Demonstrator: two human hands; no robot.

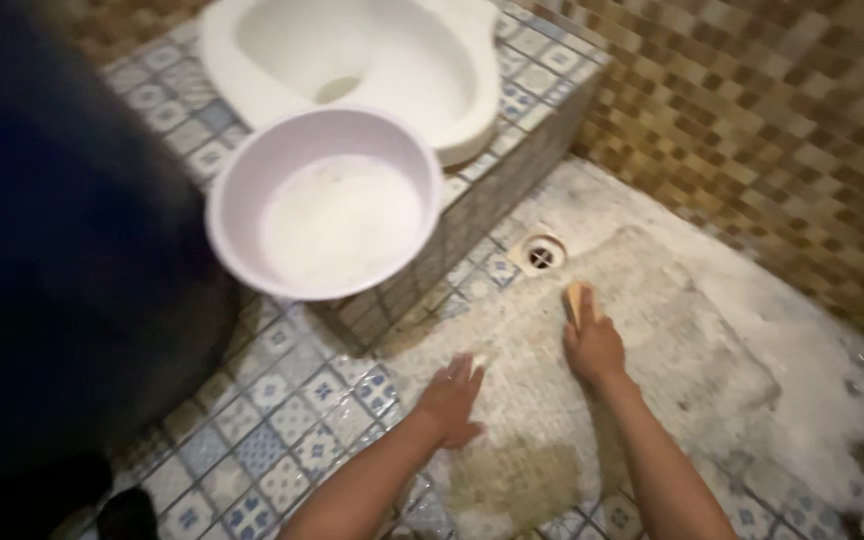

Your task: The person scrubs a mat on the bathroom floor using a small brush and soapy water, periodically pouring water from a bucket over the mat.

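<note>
Bathroom floor [282,410], patterned tile, soapy grey film at its middle. Lavender basin [324,203] on the raised platform's corner. My left hand [452,400]: flat, fingers spread, holding nothing. My right hand [593,345]: closed around scrub brush [576,298] beside the drain [542,253]. Scrubbing under way, I judge; next stroke needs firm downward pressure.

- Basin [324,205]: smooth pale lilac plastic, slightly glossy.
- Squat toilet [392,60]: glossy white ceramic.
- Floor [282,420]: patterned blue-and-white glazed tile; the right part is rough, matt and soapy.
- Floor drain [542,255]: metal grate.

Head camera, steep downward look, close, somewhat blurred floor [282,400]
</note>
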